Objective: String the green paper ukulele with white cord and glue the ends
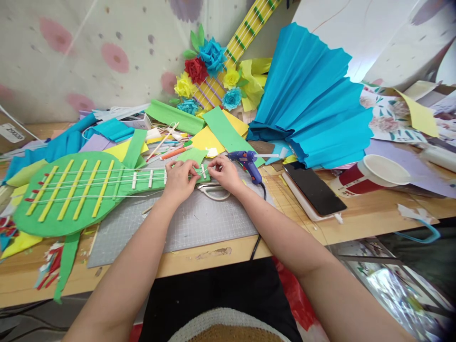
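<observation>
A green paper guitar [80,190] lies across the left of the table, with yellow strips on its body and white strings along it. Over its narrow neck, my left hand [181,179] has its fingertips pinched together. My right hand [225,173] also pinches, close to the end of the neck. Both sets of fingertips seem to be on a thin white string, though it is mostly hidden. White crosspieces [150,178] sit along the neck. Scissors [215,194] with a pale handle lie just below the hands. A blue glue gun [248,164] rests beside my right hand.
Under the guitar neck is a grey cutting mat [210,221]. Paper scraps and tools pile up behind. A yellow paper guitar [245,35] with paper flowers leans at the back. Pleated blue paper [313,95], a phone [315,189] and a paper cup [370,175] are on the right.
</observation>
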Available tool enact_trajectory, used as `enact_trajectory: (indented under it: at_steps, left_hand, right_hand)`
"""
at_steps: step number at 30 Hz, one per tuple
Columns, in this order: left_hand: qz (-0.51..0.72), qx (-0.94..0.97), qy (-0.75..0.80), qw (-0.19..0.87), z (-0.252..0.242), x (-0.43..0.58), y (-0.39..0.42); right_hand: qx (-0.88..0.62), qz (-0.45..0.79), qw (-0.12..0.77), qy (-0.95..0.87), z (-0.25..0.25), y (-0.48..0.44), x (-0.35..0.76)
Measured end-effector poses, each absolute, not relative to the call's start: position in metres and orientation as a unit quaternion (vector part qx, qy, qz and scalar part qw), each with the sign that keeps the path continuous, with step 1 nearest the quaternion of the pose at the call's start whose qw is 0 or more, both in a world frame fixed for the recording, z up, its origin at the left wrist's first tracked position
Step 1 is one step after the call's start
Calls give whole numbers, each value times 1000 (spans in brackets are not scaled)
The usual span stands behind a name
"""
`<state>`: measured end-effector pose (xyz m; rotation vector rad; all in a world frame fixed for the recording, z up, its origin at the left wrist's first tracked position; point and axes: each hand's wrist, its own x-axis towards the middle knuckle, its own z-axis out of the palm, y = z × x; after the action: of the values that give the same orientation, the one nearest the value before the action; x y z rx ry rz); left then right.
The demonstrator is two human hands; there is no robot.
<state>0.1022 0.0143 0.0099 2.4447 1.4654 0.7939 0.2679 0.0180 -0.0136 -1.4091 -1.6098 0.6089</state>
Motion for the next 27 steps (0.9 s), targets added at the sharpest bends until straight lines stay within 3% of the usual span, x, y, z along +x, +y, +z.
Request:
enact_trajectory:
  at_steps: [9, 16, 27]
  left_hand:
    - [237, 839, 481, 92, 12, 106, 14]
    - [245, 827, 500, 79, 11, 107, 10]
    - [239, 819, 516, 80, 9, 107, 13]
  right_hand:
    - [-617, 194, 402, -649, -8, 11, 263]
    - [-544, 302, 392, -678, -9, 11, 272]
    - [-537, 290, 373, -699, -11, 14, 269]
